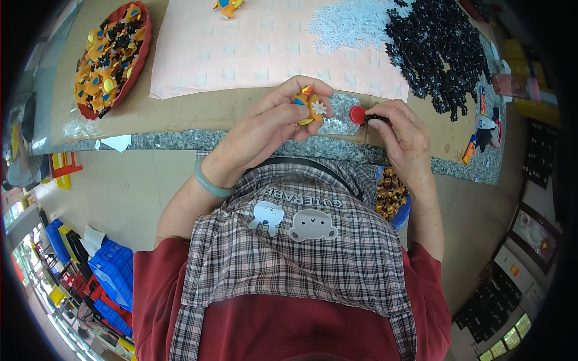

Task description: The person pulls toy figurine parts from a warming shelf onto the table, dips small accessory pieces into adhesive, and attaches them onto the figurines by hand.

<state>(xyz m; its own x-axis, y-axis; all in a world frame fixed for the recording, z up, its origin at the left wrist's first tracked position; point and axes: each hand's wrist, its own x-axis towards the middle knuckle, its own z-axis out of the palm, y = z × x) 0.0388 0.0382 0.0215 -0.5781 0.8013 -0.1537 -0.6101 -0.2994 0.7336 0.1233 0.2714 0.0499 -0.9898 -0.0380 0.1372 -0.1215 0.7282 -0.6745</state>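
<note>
My left hand is closed around a small orange toy figure with blue and yellow parts, held over the near edge of the table. A white star-shaped piece shows against the figure's side. To its right, the fingers of my right hand pinch a small black piece. The tip of that piece is close to a small round red cap; whether they touch I cannot tell. Beside the cap lies a clear plastic bag or sheet.
A red scalloped tray of orange and black toy parts stands far left. Pale sheeting bears another orange figure, a spread of white pieces and a black heap. Below the table edge sits a blue tub of parts.
</note>
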